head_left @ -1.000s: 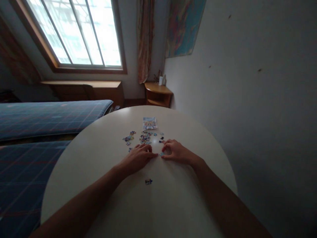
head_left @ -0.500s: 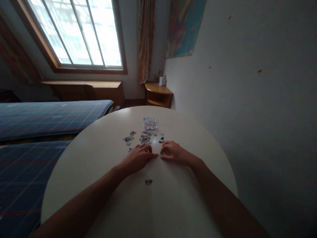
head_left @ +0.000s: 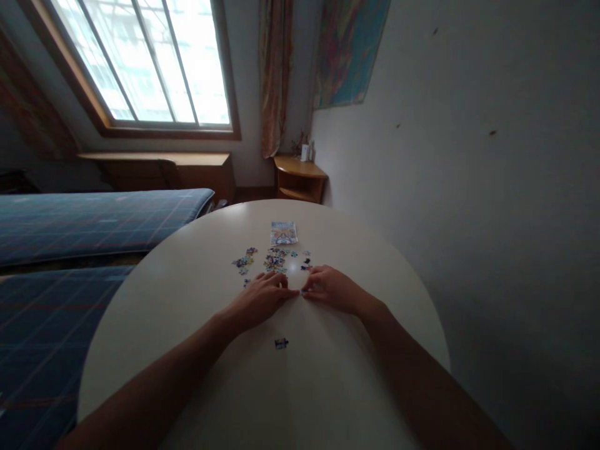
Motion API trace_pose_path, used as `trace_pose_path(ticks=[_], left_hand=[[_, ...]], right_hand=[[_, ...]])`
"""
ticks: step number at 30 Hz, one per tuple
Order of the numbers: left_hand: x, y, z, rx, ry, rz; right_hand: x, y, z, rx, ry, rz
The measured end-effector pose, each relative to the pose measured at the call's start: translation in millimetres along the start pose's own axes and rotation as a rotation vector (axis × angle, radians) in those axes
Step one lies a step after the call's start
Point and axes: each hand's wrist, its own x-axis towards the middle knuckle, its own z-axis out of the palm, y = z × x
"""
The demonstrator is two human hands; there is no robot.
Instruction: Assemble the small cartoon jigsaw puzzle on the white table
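My right hand [head_left: 332,289] is closed in a pinch, a small pale-blue jigsaw piece [head_left: 303,292] showing at its thumb and fingertip. Close on its left is my left hand [head_left: 265,295], fingers curled and thumb stretched toward that piece; whether it grips anything of its own is hidden. A heap of jigsaw pieces [head_left: 275,259] lies just beyond my hands. More loose pieces [head_left: 244,262] are on the left, and a few dark ones [head_left: 306,261] on the right. Nearer to me rests a small joined block of pieces [head_left: 281,344].
The round white table [head_left: 356,375] carries everything. A printed picture sheet or packet [head_left: 284,233] lies behind the heap. Beds with plaid mattresses [head_left: 94,222] stand at left, a corner shelf [head_left: 300,167] behind the table, and a wall [head_left: 469,206] at right.
My right fingertips have closed in slightly, leftward toward my left thumb, and less of the pale-blue piece shows. My left hand has barely moved.
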Motion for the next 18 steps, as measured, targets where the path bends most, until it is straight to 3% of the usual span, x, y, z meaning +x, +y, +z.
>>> trace_pose_path(ticks=[7,13,18], left_hand=[[-0.5,-1.7,2.4,-0.055,0.008,-0.013],[-12.2,-28.2,-13.0,-0.190,0.052,-0.065],[-22.2,-43.2,-32.7,-0.191,-0.104,-0.188]], right_hand=[[0.5,-1.2,0.3,-0.064,-0.005,-0.022],[-1.3,7.7,-3.9,0.068,0.043,0.061],[-6.4,12.5,-11.3,0.097,0.047,0.083]])
